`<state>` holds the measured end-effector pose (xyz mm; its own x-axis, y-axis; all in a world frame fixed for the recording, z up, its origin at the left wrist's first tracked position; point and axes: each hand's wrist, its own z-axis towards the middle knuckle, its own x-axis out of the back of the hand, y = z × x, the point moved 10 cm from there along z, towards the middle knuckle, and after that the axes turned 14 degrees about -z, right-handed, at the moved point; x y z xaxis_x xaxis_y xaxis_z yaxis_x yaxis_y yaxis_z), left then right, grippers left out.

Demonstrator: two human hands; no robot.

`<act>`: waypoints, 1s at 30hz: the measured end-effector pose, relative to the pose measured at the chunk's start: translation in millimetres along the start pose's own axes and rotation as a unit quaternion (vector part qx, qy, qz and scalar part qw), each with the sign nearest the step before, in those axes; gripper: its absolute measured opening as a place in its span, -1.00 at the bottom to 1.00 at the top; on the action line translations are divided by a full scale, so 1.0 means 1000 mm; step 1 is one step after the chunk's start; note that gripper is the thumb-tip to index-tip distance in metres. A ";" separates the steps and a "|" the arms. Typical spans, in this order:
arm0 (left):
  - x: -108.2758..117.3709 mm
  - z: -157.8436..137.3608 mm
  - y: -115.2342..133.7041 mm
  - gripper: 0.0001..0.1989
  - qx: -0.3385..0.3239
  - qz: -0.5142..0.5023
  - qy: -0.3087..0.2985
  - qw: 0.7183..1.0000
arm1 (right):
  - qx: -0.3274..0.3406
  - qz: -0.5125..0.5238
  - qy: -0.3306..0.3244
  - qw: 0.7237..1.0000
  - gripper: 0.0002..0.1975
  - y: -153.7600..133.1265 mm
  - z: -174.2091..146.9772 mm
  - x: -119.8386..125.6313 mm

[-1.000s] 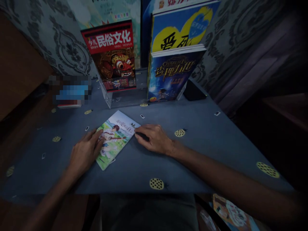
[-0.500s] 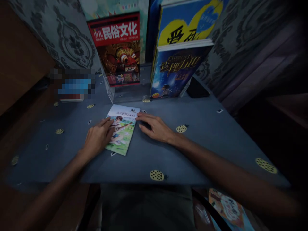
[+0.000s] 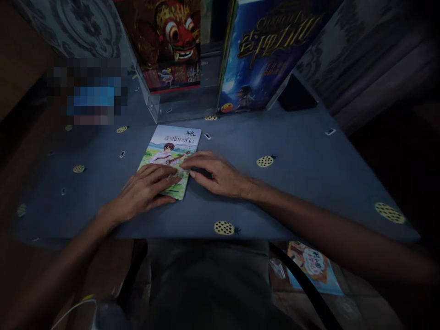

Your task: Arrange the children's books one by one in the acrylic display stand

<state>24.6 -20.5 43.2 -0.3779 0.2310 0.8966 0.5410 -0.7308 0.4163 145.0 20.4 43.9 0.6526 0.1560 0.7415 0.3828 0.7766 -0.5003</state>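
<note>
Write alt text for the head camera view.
Both hands lie flat on a thin illustrated book on a blue pineapple-print tablecloth: left hand on its lower cover, right hand at its right edge. Two more books stand behind.

Left hand (image 3: 146, 190) and right hand (image 3: 220, 174): both bare, no gloves, rings or watch to be seen. Forearms uncovered along their whole visible length; no sleeve or cuff is shown at either wrist. Fingernails are seen short on the right hand; those of the left are lost in the dim light. Near the bottom edge, between the arms, a dark grey-green garment (image 3: 209, 284) is worn over the lap; cloth plain, unmarked, details blurred by shadow.
</note>
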 end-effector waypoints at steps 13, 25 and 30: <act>0.010 -0.004 0.008 -0.76 -0.019 -0.043 0.052 0.998 | 0.016 0.074 -0.026 0.997 -0.72 -0.018 -0.002 -0.008; 0.020 0.009 -0.003 -0.79 -0.011 -0.063 0.110 0.992 | 0.056 0.045 -0.017 0.997 -0.78 -0.025 -0.002 -0.013; 0.031 0.023 -0.036 -0.67 0.066 -0.001 0.104 0.992 | -0.005 -0.078 0.003 0.997 -0.70 0.009 0.008 -0.009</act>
<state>11.2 27.4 59.5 -0.5183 0.0853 0.8510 0.6283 -0.6370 0.4465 137.4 31.3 36.4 0.5894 0.0303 0.8073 0.4858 0.7852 -0.3841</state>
